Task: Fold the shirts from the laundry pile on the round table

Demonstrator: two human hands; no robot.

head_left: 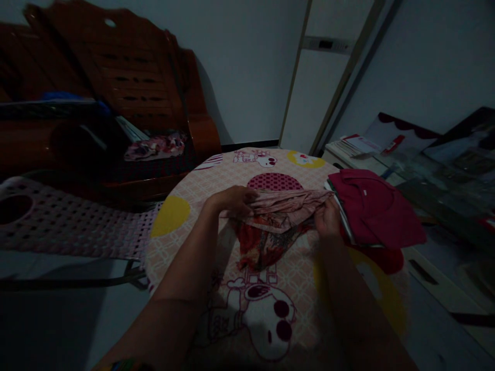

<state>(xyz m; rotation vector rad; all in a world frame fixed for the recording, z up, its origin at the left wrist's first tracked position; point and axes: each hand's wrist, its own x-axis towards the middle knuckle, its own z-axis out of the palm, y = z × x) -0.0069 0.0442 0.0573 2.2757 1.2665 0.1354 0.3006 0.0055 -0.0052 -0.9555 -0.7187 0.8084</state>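
Cloth [284, 206] Lies Bunched on Round Table [211, 180] in Dim Room

A person's two bare hands work at a pale pink cloth near the middle of a round table. The right hand [327, 215] pinches the cloth's right end between thumb and bent fingers, closed on the fabric. The left hand [236, 200] lies over the opposite end, fingers partly curled and touching it; whether they grip the material cannot be told. Between them the cloth stretches sideways in loose creases. Red-orange patterned fabric [255, 245] shows beneath its near edge; whether the two are one piece is unclear.

The tabletop wears a pink print with a cartoon dog in dark glasses [266, 322] and yellow patches [170, 215]. Just beside the right hand, a folded magenta shirt [377, 206] tops a small pile at the table's right edge.

A carved wooden seat [135, 67] stands at the back left, with a floral bundle [158, 146] on it, and a woven chair [88, 226] sits nearer, left of the table. A tall white panelled unit [317, 87] rises against the far wall, while papers [359, 146] lie on a surface at right.
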